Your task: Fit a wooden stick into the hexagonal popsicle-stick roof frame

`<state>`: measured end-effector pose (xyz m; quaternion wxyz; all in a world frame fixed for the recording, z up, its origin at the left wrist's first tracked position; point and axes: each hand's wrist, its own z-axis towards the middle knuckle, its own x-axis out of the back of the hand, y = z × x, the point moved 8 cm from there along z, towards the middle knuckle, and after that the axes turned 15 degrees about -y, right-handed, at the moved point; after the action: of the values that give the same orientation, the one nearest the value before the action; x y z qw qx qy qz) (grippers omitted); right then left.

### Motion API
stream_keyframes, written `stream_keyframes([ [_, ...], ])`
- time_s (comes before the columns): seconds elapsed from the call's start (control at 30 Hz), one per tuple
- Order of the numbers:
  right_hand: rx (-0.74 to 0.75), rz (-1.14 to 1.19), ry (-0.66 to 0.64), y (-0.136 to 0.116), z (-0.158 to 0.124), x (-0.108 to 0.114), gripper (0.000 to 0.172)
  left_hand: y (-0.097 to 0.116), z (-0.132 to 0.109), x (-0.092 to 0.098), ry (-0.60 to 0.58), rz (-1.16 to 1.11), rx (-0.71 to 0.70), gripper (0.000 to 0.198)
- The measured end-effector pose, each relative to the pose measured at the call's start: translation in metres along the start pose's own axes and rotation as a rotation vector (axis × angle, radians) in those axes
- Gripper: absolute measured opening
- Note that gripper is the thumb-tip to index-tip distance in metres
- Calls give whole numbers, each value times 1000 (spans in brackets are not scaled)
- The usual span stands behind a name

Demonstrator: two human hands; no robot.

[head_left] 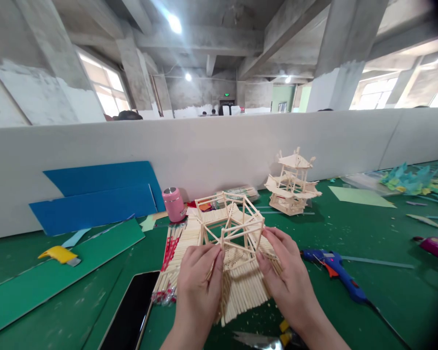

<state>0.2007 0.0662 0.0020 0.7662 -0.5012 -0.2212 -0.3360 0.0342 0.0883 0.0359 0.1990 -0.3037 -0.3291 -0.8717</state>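
Both hands grip a frame of thin wooden sticks (237, 232), an open polygon of uprights and rails. My left hand (201, 272) pinches a near corner post between thumb and fingers. On the right side, my right hand (282, 272) has its thumb and fingers closed around another upright. Beneath the frame spreads a roof-like piece of sticks laid side by side (241, 291); whether the two are joined I cannot tell. Packs of sticks with red wrapping (171, 247) lie left of it, partly covered.
A finished-looking stick pavilion (292, 184) stands behind. At right lies a blue glue gun (336, 270) with its cord. A phone (131, 311), yellow cutter (60, 254), pink flask (174, 204) and blue boards (98, 199) are at left. Scissors (259, 340) lie near the front edge.
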Motion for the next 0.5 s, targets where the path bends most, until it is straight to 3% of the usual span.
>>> stream_keyframes([
  [0.2,-7,9,-6,-2,1,2,38,1,0,1,-15,24,17,13],
  [0.33,-84,51,50,9,-8,12,45,-7,-10,18,11,69,95,19],
  [0.43,-247,216,154,36,-28,19,51,-33,-23,44,127,-3,258,23],
  [0.5,-377,404,192,58,-44,14,56,-65,-34,54,217,-248,452,24],
])
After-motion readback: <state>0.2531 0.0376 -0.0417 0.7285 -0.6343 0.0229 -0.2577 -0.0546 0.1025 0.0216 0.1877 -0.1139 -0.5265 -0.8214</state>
